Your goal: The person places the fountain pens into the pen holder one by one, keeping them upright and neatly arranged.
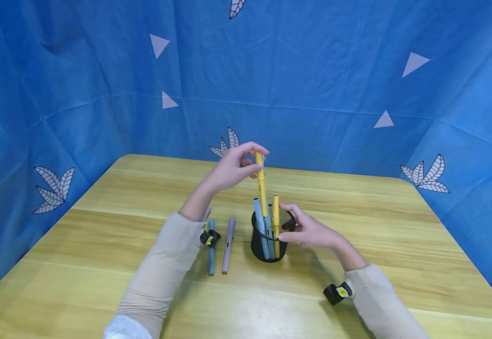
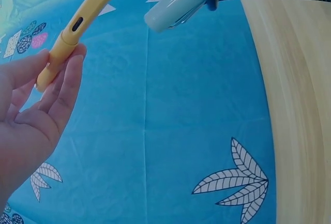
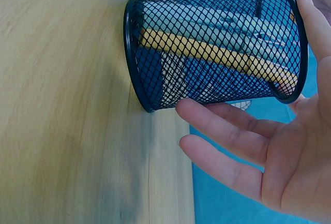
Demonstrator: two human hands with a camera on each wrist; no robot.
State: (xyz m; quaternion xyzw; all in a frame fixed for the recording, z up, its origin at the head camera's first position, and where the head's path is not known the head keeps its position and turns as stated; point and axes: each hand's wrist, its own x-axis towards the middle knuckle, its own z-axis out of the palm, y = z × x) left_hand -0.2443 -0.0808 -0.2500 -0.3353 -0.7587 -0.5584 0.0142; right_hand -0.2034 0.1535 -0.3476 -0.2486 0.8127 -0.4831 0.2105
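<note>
Wood-grain table point(image 1: 398, 245), blue patterned curtain point(image 1: 314, 61)

Wood-grain table point(image 1: 80, 268), rounded far corners. Black mesh cup point(image 1: 256, 249) stands upright on it. Left of cup: purple pen point(image 1: 227, 247), then teal pen point(image 1: 211, 261), lying apart; another pen point(image 1: 207, 214), mostly hidden.

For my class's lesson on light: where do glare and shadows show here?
Head view: pale glare low on the table, soft shadow below the right hand; right wrist view: diffuse shadow by the pen holder; left wrist view: upper left of the blue backdrop looks washed out.
</note>
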